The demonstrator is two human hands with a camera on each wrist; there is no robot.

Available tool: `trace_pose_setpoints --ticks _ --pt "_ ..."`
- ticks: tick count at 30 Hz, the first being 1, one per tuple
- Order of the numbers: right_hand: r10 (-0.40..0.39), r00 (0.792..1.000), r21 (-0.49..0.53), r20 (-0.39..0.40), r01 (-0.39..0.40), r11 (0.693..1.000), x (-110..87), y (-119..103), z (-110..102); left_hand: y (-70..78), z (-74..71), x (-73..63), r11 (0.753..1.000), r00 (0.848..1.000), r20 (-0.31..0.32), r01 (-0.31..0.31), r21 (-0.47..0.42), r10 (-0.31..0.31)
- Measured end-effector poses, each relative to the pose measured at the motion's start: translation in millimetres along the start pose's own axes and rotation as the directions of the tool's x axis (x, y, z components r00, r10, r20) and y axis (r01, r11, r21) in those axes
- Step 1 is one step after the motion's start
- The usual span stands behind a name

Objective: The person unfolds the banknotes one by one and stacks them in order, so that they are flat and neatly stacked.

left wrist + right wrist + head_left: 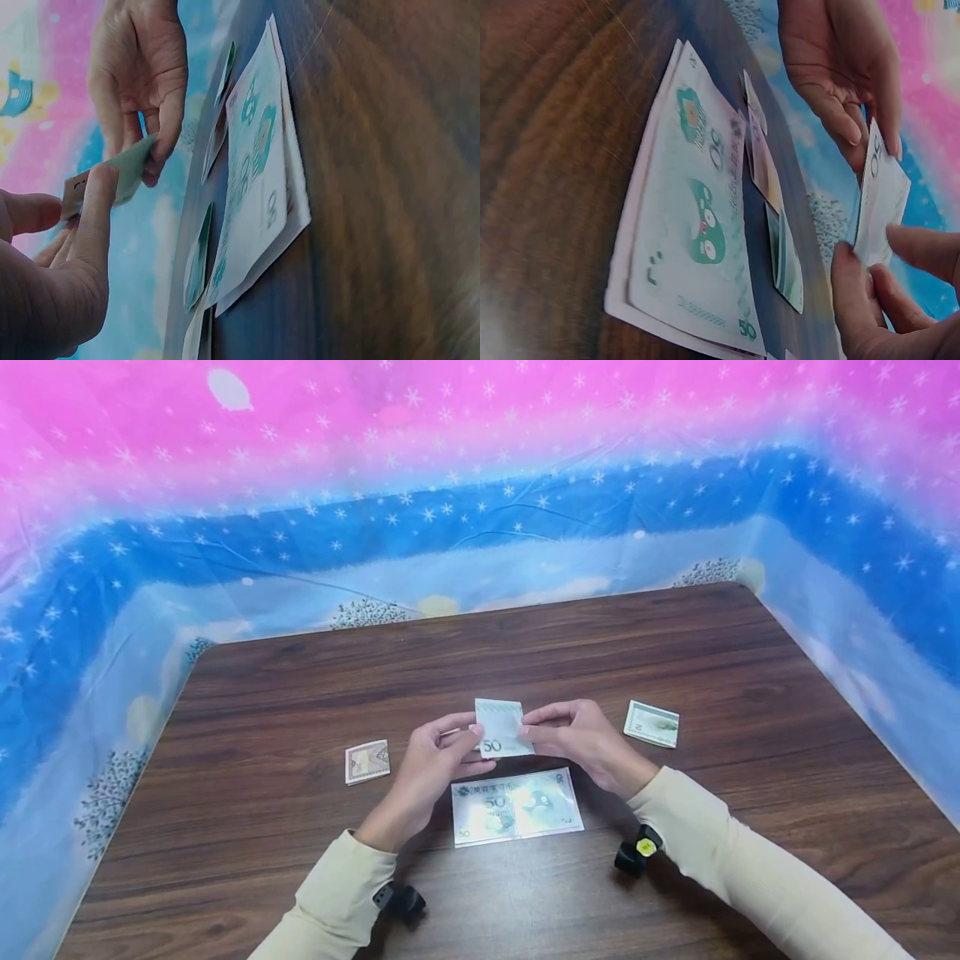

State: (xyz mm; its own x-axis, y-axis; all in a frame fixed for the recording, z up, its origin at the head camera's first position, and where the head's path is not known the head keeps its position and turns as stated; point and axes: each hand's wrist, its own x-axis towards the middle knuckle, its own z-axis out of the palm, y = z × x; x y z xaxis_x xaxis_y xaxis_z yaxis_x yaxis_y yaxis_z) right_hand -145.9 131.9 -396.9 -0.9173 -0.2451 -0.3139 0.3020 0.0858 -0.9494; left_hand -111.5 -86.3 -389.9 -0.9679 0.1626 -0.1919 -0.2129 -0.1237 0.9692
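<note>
A folded play banknote (500, 727) marked 50 is held up between both hands. My left hand (433, 758) pinches its left edge between thumb and fingers. The right edge is gripped the same way by my right hand (588, 745). In the left wrist view the held banknote (129, 169) shows a pale green face and a brownish end. Just below the hands on the table lies a flat banknote (517, 806), also marked 50. From the right wrist view this flat banknote (697, 210), with a green cartoon figure, tops at least one more sheet.
A folded brownish banknote (367, 762) lies on the wooden table (262, 843) at left, and a folded green banknote (652, 724) at right. More folded notes (784, 255) stand beyond the flat one in the right wrist view. A patterned cloth (450, 527) hangs behind the table.
</note>
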Motion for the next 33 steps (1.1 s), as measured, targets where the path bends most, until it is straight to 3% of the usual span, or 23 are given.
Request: trace_pose_setpoints --ticks 6,14,22,33 --pt "-0.019 0.998 -0.020 0.061 0.020 1.000 -10.0 3 2 -5.3 3.0 -3.7 1.000 1.000 0.025 0.011 0.021 -0.012" --pt "-0.042 0.994 -0.144 0.099 0.056 0.988 -18.6 4 10 -8.8 6.7 -2.4 0.999 0.995 0.094 0.024 0.026 -0.026" --pt "-0.031 0.993 -0.143 0.116 0.048 0.989 -20.4 8 16 -10.5 7.8 -3.4 0.999 0.992 0.125 -0.002 0.051 -0.004" --pt "-0.020 0.982 -0.058 0.185 0.031 0.998 -23.5 6 13 -10.5 6.5 -6.4 0.998 0.989 0.147 -0.002 0.066 -0.008"
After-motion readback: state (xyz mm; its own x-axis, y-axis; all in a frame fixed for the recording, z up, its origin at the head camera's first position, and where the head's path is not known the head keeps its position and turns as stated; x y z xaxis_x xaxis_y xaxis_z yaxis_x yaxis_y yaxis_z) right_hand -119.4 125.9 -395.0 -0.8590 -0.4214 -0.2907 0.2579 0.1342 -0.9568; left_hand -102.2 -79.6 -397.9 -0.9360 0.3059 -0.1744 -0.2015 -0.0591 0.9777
